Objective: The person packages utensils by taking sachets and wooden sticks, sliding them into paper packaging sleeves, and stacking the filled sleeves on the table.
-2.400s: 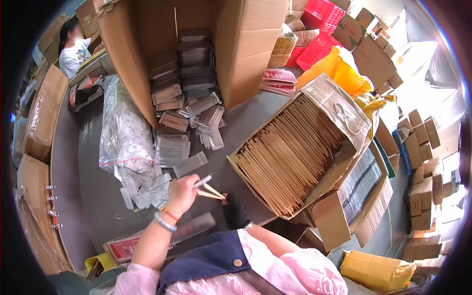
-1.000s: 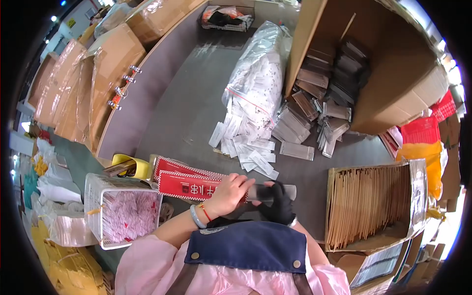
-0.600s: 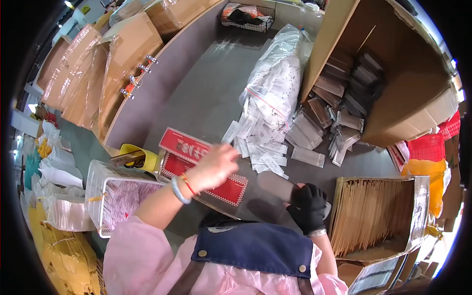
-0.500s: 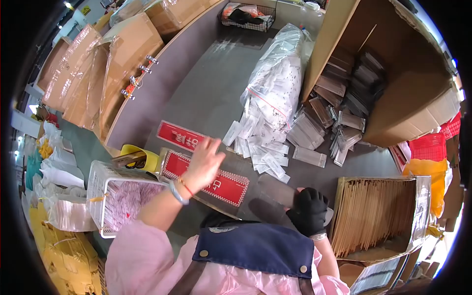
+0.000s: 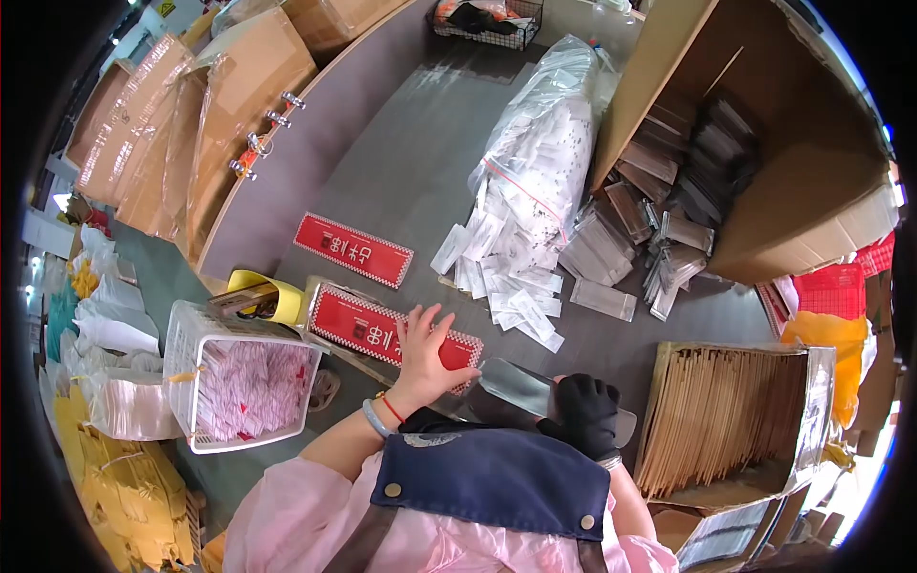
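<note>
My left hand (image 5: 425,355), bare, has its fingers spread over the right end of a red printed strip with a checked border (image 5: 346,323). Its thumb is close to the left end of a clear plastic sleeve (image 5: 511,388); whether they touch I cannot tell. My right hand (image 5: 585,416), in a black glove with bare fingertips, is closed around the sleeve near its middle. Another red printed strip (image 5: 353,250) lies flat on the table farther forward. Small white printed packets (image 5: 516,291) spill from a large clear bag (image 5: 544,143) ahead of my hands.
On the right, a large cardboard box (image 5: 802,162) lies open with clear plastic cases (image 5: 597,250) spilling out. A nearer carton (image 5: 659,420) holds thin wooden sticks. To the left stand a yellow container (image 5: 282,298) and a white basket (image 5: 186,382) of pinkish-white packets.
My left hand has moved from above the red strips down and right toward the sleeve, uncovering the farther strip. The sleeve in my right hand has tilted and catches light.
</note>
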### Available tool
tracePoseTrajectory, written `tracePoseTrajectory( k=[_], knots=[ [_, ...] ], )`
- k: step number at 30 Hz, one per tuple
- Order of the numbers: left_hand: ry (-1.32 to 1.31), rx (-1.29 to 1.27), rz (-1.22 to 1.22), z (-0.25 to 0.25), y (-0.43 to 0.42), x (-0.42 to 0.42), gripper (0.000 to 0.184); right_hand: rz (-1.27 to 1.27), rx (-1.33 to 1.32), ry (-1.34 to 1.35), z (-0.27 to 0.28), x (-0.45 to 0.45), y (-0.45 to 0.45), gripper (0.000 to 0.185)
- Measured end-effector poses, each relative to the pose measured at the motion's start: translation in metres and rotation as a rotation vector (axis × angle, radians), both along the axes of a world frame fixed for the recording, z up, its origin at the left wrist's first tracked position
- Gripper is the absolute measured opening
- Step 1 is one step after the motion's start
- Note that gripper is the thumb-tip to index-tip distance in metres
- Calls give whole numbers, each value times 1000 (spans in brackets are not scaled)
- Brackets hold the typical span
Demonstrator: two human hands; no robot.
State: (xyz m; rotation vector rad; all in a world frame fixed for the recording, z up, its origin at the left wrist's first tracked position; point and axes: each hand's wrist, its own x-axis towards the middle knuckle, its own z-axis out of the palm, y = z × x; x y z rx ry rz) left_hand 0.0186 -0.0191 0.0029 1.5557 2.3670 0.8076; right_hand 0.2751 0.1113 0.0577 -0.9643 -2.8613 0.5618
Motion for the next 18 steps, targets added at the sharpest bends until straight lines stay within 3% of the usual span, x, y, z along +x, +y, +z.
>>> tracePoseTrajectory(
  k=[6,8,10,13,14,16,17,18],
  knots=[
    [9,-106,-7,-1,1,0,98,51,-81,63,-33,-25,-9,67],
    [24,-135,-27,1,0,-3,99,98,-127,210,-43,-56,-17,66],
    [7,-234,-132,7,-3,-11,97,117,-92,245,-44,-69,-20,66],
    [-142,-151,-47,23,30,-47,77,103,-12,347,-17,-56,-5,71],
    [-168,51,4,6,48,-65,67,113,-7,346,-19,-44,2,71],
    [145,159,136,-30,82,-94,55,-131,-12,339,-26,-14,16,66],
    [150,173,130,-32,89,-97,55,-208,6,318,-19,-1,20,61],
    [24,5,124,-31,96,-98,50,-290,23,298,-9,15,24,56]
  ],
)
